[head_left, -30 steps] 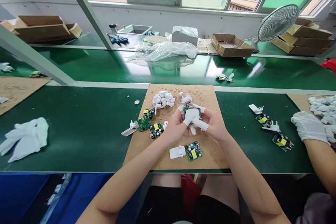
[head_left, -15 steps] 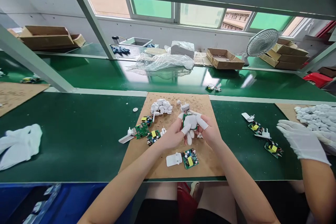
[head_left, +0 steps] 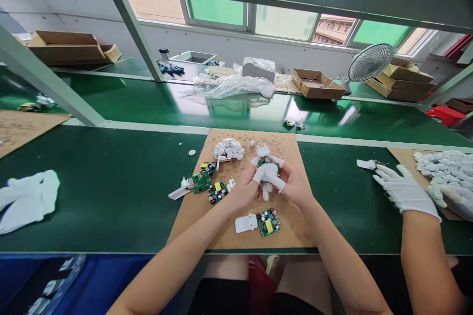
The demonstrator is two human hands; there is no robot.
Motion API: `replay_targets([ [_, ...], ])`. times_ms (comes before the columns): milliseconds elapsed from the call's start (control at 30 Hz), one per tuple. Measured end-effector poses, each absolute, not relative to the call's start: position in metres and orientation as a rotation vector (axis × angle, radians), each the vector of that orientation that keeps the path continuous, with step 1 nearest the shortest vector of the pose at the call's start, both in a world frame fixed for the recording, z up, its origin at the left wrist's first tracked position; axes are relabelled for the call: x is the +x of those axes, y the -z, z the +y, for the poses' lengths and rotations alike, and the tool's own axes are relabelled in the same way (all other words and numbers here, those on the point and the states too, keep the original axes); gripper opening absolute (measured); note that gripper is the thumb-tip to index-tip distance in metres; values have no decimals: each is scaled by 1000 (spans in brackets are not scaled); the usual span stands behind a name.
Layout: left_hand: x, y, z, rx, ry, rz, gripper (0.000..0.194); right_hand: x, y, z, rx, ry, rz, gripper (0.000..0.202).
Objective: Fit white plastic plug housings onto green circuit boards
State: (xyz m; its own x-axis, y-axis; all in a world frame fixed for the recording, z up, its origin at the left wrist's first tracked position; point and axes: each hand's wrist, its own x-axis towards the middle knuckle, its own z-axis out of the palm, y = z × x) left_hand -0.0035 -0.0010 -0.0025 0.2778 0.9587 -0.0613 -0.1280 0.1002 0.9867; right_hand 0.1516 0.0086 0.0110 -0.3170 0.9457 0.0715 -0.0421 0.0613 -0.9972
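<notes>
Both my hands, with white covers on the thumbs and some fingers, meet over the cardboard sheet [head_left: 221,234]. My left hand [head_left: 244,188] and my right hand [head_left: 295,184] are closed around a green circuit board [head_left: 261,162], mostly hidden by the thumbs. A white plug piece [head_left: 263,150] sits just past its far edge. White rounded shapes [head_left: 266,191] show beneath the thumbs; I cannot tell what they are. Nearer me lies another circuit board [head_left: 268,222] beside a white plug casing [head_left: 246,223]. Several boards [head_left: 201,182] lie left of my hands, and a pile of white caps [head_left: 229,148] lies beyond.
At right, a co-worker's gloved hand [head_left: 408,189] reaches over parts near a pile of white pieces [head_left: 443,170]. A white glove [head_left: 29,202] lies at left. Behind the bench are plastic film [head_left: 232,86], a carton [head_left: 318,83] and a fan [head_left: 370,62].
My thumbs have drawn together over the board, covering more of it. The co-worker's gloved hand has moved left over the parts there. The parts on the far belt have shifted slightly left.
</notes>
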Motion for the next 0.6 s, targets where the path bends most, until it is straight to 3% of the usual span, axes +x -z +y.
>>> replay_targets([
  [133,-1,5,5,1055,-1070,991,39,156,-5,12,-1092,-1242,-1564,61],
  [333,1,4,16,767,-1124,796,46,164,2,15,-1151,-442,-1950,44],
  [433,1,3,20,593,-1156,746,49,165,2,14,-1061,-441,-1994,45],
  [600,-3,1,24,379,-1327,648,37,182,-10,19,-1200,-570,-1977,38],
])
